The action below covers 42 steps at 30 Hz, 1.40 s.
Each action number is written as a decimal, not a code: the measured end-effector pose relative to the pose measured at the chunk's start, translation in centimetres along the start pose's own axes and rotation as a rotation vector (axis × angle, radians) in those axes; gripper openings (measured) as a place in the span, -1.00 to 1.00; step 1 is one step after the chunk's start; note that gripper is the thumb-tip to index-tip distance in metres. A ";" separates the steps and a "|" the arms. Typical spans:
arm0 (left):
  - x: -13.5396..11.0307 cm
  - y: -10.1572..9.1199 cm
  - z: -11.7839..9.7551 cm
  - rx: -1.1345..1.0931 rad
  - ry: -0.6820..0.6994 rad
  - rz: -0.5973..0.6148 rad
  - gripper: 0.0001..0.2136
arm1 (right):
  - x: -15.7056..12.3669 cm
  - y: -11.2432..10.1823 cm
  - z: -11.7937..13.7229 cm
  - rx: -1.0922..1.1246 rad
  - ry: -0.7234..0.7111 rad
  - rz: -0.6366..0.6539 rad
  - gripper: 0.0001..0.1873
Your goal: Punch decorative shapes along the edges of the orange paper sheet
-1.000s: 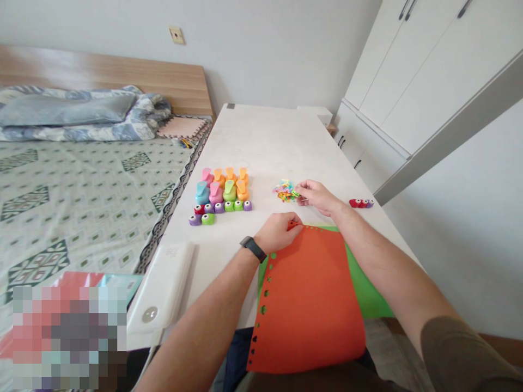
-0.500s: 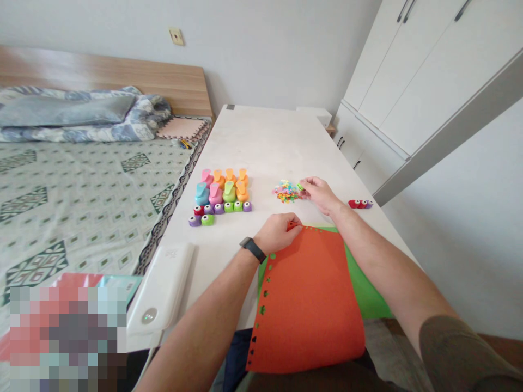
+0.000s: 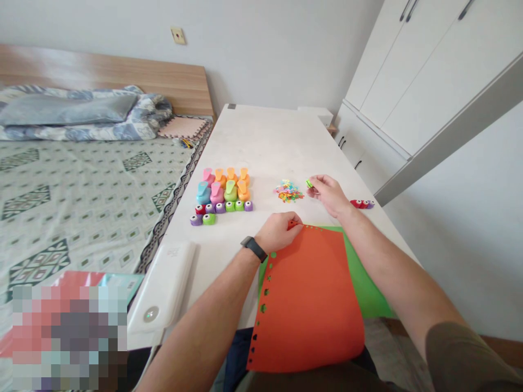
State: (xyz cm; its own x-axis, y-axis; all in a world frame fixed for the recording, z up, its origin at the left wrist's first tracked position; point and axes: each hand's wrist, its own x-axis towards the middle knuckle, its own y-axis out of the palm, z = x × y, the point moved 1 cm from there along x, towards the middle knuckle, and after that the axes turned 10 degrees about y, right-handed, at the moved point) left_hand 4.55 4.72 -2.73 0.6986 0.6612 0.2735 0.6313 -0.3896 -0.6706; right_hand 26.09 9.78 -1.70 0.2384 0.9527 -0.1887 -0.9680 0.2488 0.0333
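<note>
My left hand [image 3: 281,231] pinches the far left corner of an orange sheet of paper [image 3: 310,305], whose left and far edges carry rows of small punched shapes. Under it lies a green sheet [image 3: 368,288], showing at the right and along the far side. My right hand [image 3: 327,193] is closed on a small green craft punch [image 3: 309,184], mostly covered by the fingers, just above the table. Left of that hand lies a pile of colourful paper cut-outs [image 3: 288,191]. To its right, several small red and purple punches [image 3: 362,204] stand in a row.
Large punches [image 3: 231,190] and small punches [image 3: 229,206] stand in rows on the left of the white table [image 3: 269,139]. A long white device [image 3: 165,294] lies at the near left edge. A bed [image 3: 93,190] adjoins the left side; white cabinets [image 3: 392,71] are at right.
My right hand has moved slightly right, away from the cut-out pile, with the green punch in it. My left hand stays on the orange paper.
</note>
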 end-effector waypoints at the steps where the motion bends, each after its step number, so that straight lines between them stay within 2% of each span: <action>1: 0.0 0.0 0.0 0.000 -0.002 -0.003 -0.80 | -0.6 -0.2 0.1 0.006 -0.005 0.005 -0.60; 8: 0.1 0.0 0.2 -0.018 -0.012 -0.012 -0.80 | -4.0 -2.4 -0.1 0.115 0.018 0.047 -0.64; 17: 0.1 0.1 0.3 -0.021 -0.010 -0.012 -0.80 | -4.3 -2.4 0.3 0.310 0.080 0.109 -0.70; 22: 0.1 0.1 0.3 -0.026 -0.006 -0.017 -0.81 | -5.3 -3.3 0.1 0.304 0.066 0.091 -0.75; 29: 0.1 0.1 0.3 -0.018 -0.011 -0.019 -0.80 | -7.7 -6.6 -1.3 0.198 0.030 0.024 -0.77; 34: 0.1 0.2 0.2 -0.020 -0.017 -0.022 -0.81 | -6.1 -6.8 -1.5 0.164 0.013 -0.045 -0.71; 42: 0.2 0.2 0.2 -0.017 -0.018 -0.017 -0.81 | -0.3 -3.5 -1.2 0.055 0.094 -0.090 -0.64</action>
State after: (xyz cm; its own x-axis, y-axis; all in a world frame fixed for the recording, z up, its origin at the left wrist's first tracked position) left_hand 4.70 4.89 -2.97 0.6814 0.6795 0.2719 0.6489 -0.3890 -0.6540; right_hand 29.31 8.40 -2.96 0.3132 0.9060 -0.2847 -0.9366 0.3443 0.0655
